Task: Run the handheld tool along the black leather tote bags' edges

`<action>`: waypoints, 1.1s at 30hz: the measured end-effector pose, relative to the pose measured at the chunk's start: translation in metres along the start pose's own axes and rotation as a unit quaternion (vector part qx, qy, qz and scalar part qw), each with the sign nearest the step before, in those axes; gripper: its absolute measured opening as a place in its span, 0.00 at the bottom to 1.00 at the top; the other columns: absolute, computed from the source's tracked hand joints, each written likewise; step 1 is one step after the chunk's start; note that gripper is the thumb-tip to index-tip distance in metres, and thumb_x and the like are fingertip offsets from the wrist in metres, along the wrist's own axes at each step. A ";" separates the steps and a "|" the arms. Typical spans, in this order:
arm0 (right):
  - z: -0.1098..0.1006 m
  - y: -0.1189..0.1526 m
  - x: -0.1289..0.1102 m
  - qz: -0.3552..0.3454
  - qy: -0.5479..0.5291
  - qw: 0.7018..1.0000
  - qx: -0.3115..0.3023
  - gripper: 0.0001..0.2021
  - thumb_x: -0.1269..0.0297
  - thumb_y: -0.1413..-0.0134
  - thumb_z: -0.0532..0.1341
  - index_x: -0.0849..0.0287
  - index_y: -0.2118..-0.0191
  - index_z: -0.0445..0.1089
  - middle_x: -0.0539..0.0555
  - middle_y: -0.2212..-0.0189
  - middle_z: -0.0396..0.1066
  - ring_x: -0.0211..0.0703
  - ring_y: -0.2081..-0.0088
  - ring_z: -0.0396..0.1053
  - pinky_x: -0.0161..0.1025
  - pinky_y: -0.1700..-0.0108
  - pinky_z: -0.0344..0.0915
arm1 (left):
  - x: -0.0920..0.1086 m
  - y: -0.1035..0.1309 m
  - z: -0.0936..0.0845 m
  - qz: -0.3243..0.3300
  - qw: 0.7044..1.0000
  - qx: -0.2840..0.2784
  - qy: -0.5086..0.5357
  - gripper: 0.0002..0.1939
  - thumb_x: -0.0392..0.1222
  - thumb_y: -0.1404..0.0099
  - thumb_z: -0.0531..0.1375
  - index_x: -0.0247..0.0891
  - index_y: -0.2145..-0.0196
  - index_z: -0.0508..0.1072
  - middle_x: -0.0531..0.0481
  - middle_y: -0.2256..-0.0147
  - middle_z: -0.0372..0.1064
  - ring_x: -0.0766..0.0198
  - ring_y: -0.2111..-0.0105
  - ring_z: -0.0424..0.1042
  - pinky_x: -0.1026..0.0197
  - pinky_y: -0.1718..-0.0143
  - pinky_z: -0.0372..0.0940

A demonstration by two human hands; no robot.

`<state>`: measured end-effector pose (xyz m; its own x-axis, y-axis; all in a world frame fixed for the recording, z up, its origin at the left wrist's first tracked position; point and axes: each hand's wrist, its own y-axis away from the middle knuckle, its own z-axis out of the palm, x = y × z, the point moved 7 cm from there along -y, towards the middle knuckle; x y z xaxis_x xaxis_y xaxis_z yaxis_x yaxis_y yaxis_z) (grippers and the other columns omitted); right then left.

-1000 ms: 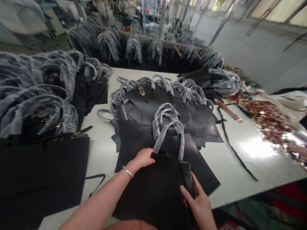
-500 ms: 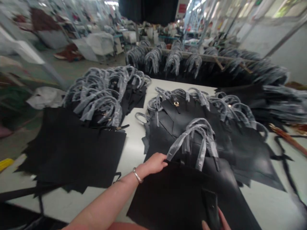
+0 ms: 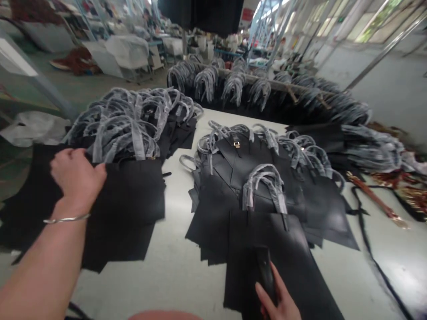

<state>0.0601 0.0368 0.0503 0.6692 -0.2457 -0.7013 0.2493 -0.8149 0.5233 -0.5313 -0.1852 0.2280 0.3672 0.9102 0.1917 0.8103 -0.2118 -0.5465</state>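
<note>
My left hand (image 3: 78,175) is over the left pile, fingers curled over the top edge of a black bag panel (image 3: 133,191); its thumb lies on the front. Plastic-wrapped handles (image 3: 122,138) rise behind that edge. In my right hand (image 3: 282,298) is a black handheld tool (image 3: 267,269), whose exact kind I cannot make out. The tool is over another black bag panel (image 3: 290,249), at the front of the right pile. This panel has a pair of plastic-wrapped handles (image 3: 265,178) pointing away from me.
More black panels (image 3: 260,160) with wrapped handles overlap behind the right one. Beyond the pale table (image 3: 180,240), many handled pieces hang over a rail (image 3: 276,84). At the right lie a brown strap (image 3: 373,195) and a black cord (image 3: 370,249). A metal post (image 3: 50,89) slants at the left.
My left hand has moved from the right pile to the left pile, bringing the upper panel with it. A shinier panel shows under the tool in my right hand. The view has shifted.
</note>
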 end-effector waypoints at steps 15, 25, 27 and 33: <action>0.012 -0.076 -0.110 -0.076 -0.001 0.996 -0.043 0.39 0.49 0.48 0.63 0.59 0.33 0.55 0.42 0.87 0.64 0.41 0.85 0.65 0.36 0.81 0.65 | 0.283 0.432 0.058 0.518 0.687 -0.347 0.373 0.25 0.33 0.33 0.54 0.34 0.39 0.62 0.39 0.36 0.57 0.53 0.34 0.53 0.48 0.34 0.51; 0.050 -0.069 -0.131 -0.133 0.081 0.980 -0.125 0.34 0.53 0.50 0.64 0.58 0.38 0.65 0.56 0.61 0.80 0.53 0.59 0.78 0.46 0.55 0.73 | 0.283 0.436 0.052 0.518 0.668 -0.388 0.366 0.20 0.39 0.31 0.53 0.34 0.43 0.66 0.42 0.41 0.64 0.56 0.36 0.56 0.53 0.32 0.45; 0.056 -0.078 -0.143 -0.152 0.092 0.978 -0.106 0.33 0.55 0.50 0.64 0.62 0.38 0.66 0.59 0.47 0.74 0.54 0.45 0.71 0.47 0.41 0.63 | 0.283 0.436 0.051 0.523 0.665 -0.387 0.366 0.20 0.38 0.31 0.52 0.33 0.43 0.65 0.42 0.40 0.63 0.56 0.36 0.55 0.53 0.32 0.44; 0.055 -0.079 -0.143 -0.134 0.112 0.977 -0.123 0.33 0.54 0.50 0.64 0.59 0.38 0.66 0.57 0.46 0.74 0.54 0.43 0.69 0.49 0.39 0.62 | 0.283 0.432 0.049 0.513 0.675 -0.376 0.374 0.20 0.38 0.31 0.53 0.33 0.43 0.66 0.41 0.41 0.64 0.56 0.37 0.56 0.52 0.32 0.44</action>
<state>-0.0937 0.1073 0.0828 0.6866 0.1027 -0.7198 0.5783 -0.6772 0.4550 -0.0995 -0.0018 0.0061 0.8113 -0.2273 0.5386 -0.1462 -0.9709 -0.1895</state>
